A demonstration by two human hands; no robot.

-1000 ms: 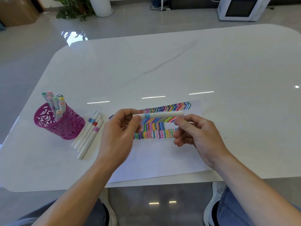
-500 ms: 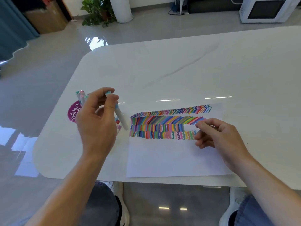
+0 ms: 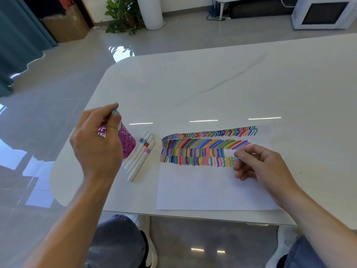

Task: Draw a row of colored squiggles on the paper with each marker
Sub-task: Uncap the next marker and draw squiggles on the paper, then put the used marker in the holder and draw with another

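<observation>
A white paper [image 3: 212,188] lies on the table, its upper part filled with rows of colored strokes and squiggles [image 3: 202,149]. My left hand [image 3: 96,144] hovers over the magenta cut-out pen cup [image 3: 128,143] and pinches a white marker [image 3: 116,111] upright; only the marker's blue cap end shows above my fingers. The cup's mouth and the markers in it are hidden behind that hand. My right hand [image 3: 258,163] rests on the paper at the right end of the lowest squiggle row, fingers loosely curled, with nothing visible in it.
Three or so white markers [image 3: 141,157] with blue, red and pink bands lie side by side between the cup and the paper. The white table [image 3: 212,84] has a rounded left corner. A microwave [image 3: 324,12], a plant [image 3: 123,14] and a cardboard box stand on the floor beyond.
The marker, held by both hands a second ago, has gone left in my left hand to above the cup. My right hand let go and settled on the paper. The view swung left.
</observation>
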